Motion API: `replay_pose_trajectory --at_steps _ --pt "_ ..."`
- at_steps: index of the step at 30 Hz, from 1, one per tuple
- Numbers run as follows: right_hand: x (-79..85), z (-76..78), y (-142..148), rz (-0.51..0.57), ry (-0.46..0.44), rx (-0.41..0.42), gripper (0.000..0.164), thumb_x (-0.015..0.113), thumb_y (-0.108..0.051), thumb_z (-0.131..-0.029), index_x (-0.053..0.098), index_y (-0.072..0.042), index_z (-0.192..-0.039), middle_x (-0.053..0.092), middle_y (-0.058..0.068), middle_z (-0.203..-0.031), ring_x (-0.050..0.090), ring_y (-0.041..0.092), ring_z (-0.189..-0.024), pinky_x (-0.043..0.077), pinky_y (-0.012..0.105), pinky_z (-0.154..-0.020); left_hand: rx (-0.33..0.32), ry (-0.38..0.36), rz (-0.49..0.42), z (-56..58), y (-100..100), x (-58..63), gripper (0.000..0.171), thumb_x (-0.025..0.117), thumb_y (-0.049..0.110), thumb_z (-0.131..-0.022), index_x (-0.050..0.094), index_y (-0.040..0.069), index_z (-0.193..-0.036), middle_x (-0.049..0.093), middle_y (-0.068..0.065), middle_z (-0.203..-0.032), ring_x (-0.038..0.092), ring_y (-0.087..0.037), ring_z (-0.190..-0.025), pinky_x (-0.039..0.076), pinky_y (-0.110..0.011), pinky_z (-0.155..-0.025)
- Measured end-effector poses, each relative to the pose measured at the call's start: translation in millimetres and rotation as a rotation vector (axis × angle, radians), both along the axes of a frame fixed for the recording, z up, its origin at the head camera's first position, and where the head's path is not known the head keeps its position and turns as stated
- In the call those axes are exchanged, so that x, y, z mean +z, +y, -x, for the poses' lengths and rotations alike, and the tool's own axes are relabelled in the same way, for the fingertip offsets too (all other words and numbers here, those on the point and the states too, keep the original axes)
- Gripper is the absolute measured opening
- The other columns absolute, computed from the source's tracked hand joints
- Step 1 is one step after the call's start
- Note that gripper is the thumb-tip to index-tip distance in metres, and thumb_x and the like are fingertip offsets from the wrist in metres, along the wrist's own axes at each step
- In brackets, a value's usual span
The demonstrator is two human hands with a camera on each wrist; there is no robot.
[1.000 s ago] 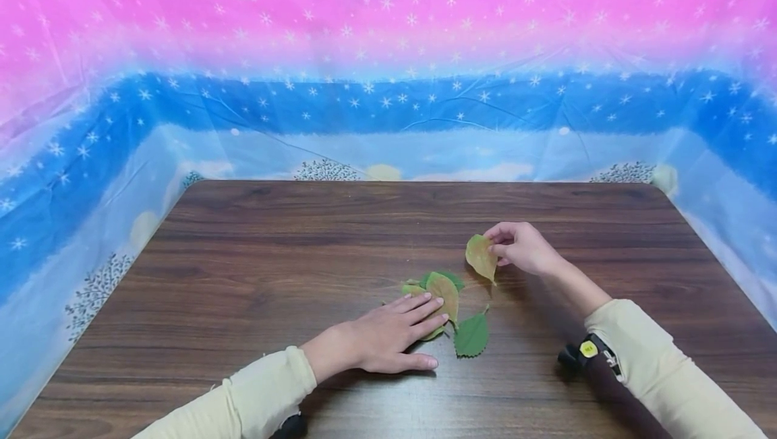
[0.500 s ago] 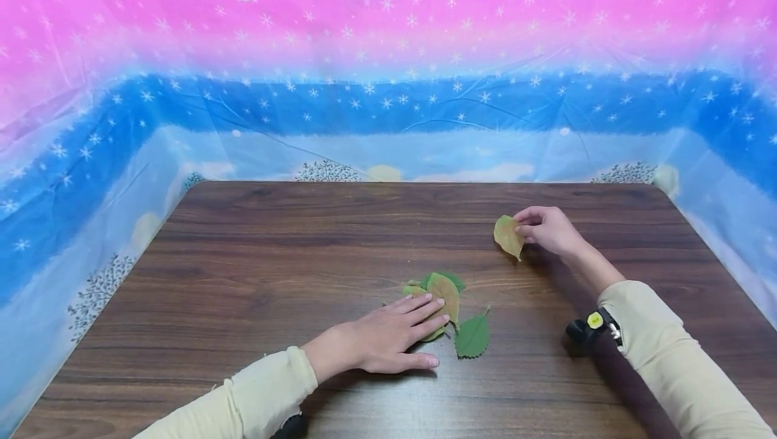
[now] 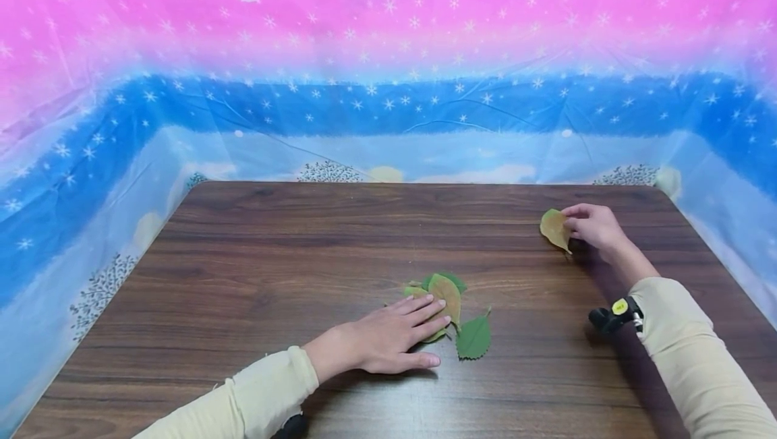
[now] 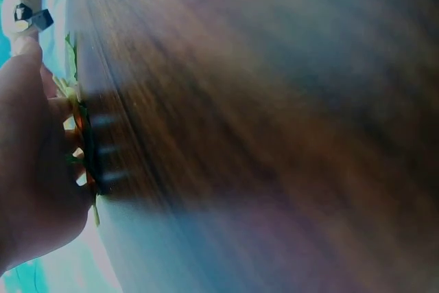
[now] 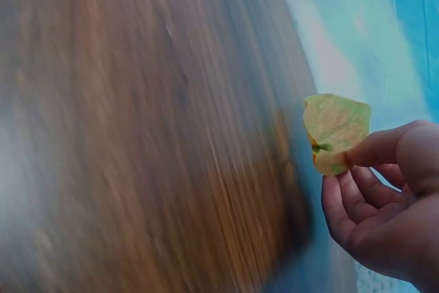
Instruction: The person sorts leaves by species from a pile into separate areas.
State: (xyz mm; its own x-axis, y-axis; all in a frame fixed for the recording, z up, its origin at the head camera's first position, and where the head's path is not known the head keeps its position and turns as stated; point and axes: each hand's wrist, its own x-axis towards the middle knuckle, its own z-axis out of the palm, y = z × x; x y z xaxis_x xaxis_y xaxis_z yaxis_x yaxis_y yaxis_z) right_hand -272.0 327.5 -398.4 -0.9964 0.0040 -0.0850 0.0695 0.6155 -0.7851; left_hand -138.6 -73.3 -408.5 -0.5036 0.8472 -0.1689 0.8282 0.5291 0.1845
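Observation:
A small heap of green and yellowish leaves lies near the middle of the table. My left hand (image 3: 388, 334) rests flat over it with the fingers straight and spread, covering part of the heap. A yellow-brown leaf (image 3: 448, 296) shows beyond its fingertips, and a green toothed leaf (image 3: 473, 338) lies just right of them. Over the table's right side, my right hand (image 3: 597, 226) pinches a yellowish leaf (image 3: 555, 228) between thumb and fingers. In the right wrist view this pinched leaf (image 5: 336, 128) has a green edge and a visible midrib.
The dark wood-grain table (image 3: 291, 237) has a snowflake-printed pink and blue cloth (image 3: 364, 102) hanging behind it and along both sides. A black wrist device with a yellow tag (image 3: 619, 307) sits under the right sleeve.
My right hand has carried the pinched yellowish leaf rightward, away from the heap and somewhat farther back. The left hand and the leaves under it have stayed in place.

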Motion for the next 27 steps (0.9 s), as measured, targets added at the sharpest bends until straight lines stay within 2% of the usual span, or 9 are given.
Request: replay_pose_trajectory --at_steps 9,15,22,27 --pt "-5.4 -4.5 29 -0.041 0.013 -0.109 0.035 0.048 -0.006 -0.095 0.052 0.016 -0.122 0.049 0.034 -0.122 0.057 0.019 -0.091 0.049 0.015 -0.064 0.005 -0.015 -0.011 0.4 0 0.9 0.065 0.032 0.054 -0.102 0.026 0.015 -0.154 0.016 -0.006 -0.160 0.008 -0.023 -0.146 0.011 -0.036 -0.116" --pt "-7.4 -5.9 34 -0.078 0.047 -0.129 0.033 0.052 -0.006 -0.093 0.055 0.015 -0.118 0.054 0.031 -0.115 0.054 0.008 -0.079 0.046 0.014 -0.059 0.002 -0.015 -0.013 1.4 0 0.4 0.065 0.032 0.053 -0.102 0.026 0.015 -0.154 0.015 -0.006 -0.160 0.008 -0.023 -0.146 0.010 -0.036 -0.116" --pt "-9.9 -5.0 37 -0.133 0.053 -0.125 0.032 0.055 -0.006 -0.092 0.057 0.015 -0.116 0.057 0.031 -0.111 0.055 0.032 -0.094 0.045 0.024 -0.067 -0.004 -0.011 -0.006 1.6 0 0.4 0.063 0.032 0.051 -0.103 0.026 0.015 -0.154 0.016 -0.006 -0.160 0.008 -0.022 -0.146 0.010 -0.035 -0.116" --pt "-11.7 -4.3 38 -0.145 0.067 -0.118 0.032 0.055 -0.005 -0.092 0.057 0.015 -0.116 0.057 0.033 -0.112 0.053 0.038 -0.099 0.043 0.028 -0.070 -0.024 -0.035 -0.016 6.0 0 1.3 0.050 0.029 0.033 -0.106 0.029 0.012 -0.153 0.019 -0.007 -0.158 0.011 -0.022 -0.145 0.010 -0.033 -0.116"
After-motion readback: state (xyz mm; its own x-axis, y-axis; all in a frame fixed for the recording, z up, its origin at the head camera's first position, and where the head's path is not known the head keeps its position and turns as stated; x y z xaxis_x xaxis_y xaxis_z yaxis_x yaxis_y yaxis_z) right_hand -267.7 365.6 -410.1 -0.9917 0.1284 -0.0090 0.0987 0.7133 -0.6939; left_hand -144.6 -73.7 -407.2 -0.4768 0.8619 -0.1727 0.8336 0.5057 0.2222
